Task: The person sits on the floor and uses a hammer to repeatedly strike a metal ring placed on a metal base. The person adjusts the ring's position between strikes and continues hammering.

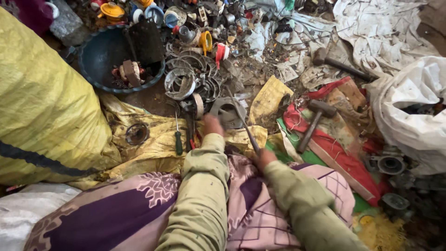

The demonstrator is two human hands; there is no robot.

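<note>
My left hand [213, 125] presses the grey metal part [228, 113]; right hand [265, 158] grips a thin rod [245, 125]. A slip could jab my fingers.

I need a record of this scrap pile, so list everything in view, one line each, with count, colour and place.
Sack: one, yellow, bulging, far left.
Basin: one, dark blue, upper left, holding scrap pieces.
Metal rings: several, grey, centre, right of the basin.
Screwdriver: one, green handle, on yellow sacking left of the hands.
Hammers: two, brown wooden handles; one on red cloth right of centre, one higher up.
White sack: one, right edge.
Round metal part: one, grey, lower right.
Metal rod: one, thin, dark, centre.
Flat metal piece: one, grey, under the rod.
Left hand: on the flat piece.
Right hand: gripping the rod.
</note>
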